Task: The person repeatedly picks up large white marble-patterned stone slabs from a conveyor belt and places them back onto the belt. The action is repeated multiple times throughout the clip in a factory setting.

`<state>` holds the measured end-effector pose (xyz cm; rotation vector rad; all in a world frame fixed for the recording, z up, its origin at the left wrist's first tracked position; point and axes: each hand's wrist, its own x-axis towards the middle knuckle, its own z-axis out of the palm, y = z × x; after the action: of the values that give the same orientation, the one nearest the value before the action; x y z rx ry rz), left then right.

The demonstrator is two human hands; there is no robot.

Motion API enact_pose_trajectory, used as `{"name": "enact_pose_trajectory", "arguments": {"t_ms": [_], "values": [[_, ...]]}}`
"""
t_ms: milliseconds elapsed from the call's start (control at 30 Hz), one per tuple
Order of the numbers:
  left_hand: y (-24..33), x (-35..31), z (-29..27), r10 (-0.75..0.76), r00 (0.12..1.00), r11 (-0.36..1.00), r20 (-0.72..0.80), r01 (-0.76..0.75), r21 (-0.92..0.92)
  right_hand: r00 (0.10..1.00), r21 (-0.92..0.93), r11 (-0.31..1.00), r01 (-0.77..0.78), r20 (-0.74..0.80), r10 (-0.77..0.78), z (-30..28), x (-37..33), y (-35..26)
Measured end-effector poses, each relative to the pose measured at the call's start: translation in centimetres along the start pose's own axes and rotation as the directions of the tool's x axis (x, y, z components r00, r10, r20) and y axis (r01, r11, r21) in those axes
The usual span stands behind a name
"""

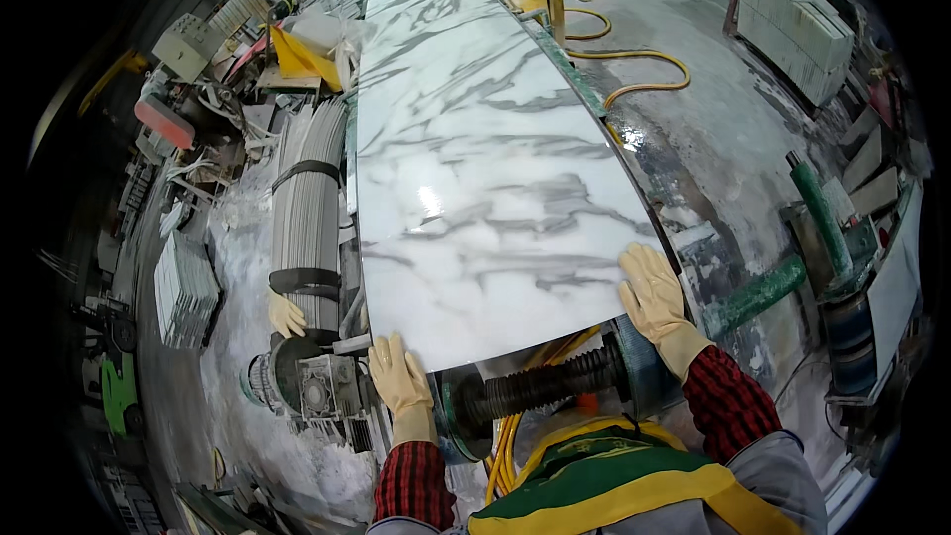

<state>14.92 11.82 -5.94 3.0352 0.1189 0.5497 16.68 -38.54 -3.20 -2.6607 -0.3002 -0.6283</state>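
A long, glossy white slab with grey marble veining [475, 139] lies flat in front of me and stretches away to the far end. My left hand [401, 384], in a cream rubber glove, is at the slab's near left corner, with its fingers stretched forward along the edge. On the near right corner rests my right hand [656, 302], gloved the same way, its fingers extended over the top surface. The thumbs' grip, if any, under the slab is hidden. Below the near edge shows a black ribbed bellows [540, 386] between two round ends.
Left of the slab stand a motor [319, 388] with a loose cream glove [286, 314] near it, and a grey pleated cover [307, 208]. A green post [820, 208] rises at right. Yellow hose [644, 54] crosses the wet floor. Stacked slabs [792, 30] stand far right.
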Motion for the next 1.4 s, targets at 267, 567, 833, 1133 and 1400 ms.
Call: {"name": "enact_pose_trajectory", "arguments": {"t_ms": [267, 567, 833, 1133, 1400], "values": [[-0.4, -0.4, 0.1, 0.020, 1.000, 1.000, -0.004, -0.020, -0.009, 0.999, -0.001, 0.999, 0.033, 0.029, -0.033, -0.8, 0.3, -0.3], [-0.5, -0.8, -0.7, 0.038, 0.999, 0.999, -0.004, -0.039, -0.019, 0.958, 0.123, 0.953, 0.276, 0.046, -0.283, -3.1, 1.7, 1.9], [0.4, -0.7, -1.4, 0.024, 1.000, 0.998, 0.016, -0.023, -0.065, 0.967, 0.115, 0.963, 0.242, 0.051, -0.249, -3.1, 1.4, 1.8], [-0.3, -1.3, -0.7, 0.051, 0.998, 0.996, -0.022, -0.052, -0.065, 0.971, 0.043, 0.977, 0.211, 0.107, -0.214, -3.4, 1.0, 1.6], [-0.3, -1.8, -0.9, 0.036, 0.999, 0.997, -0.011, -0.036, -0.065, 0.972, 0.033, 0.977, 0.213, 0.096, -0.215, -3.6, 0.4, 1.6]]}}
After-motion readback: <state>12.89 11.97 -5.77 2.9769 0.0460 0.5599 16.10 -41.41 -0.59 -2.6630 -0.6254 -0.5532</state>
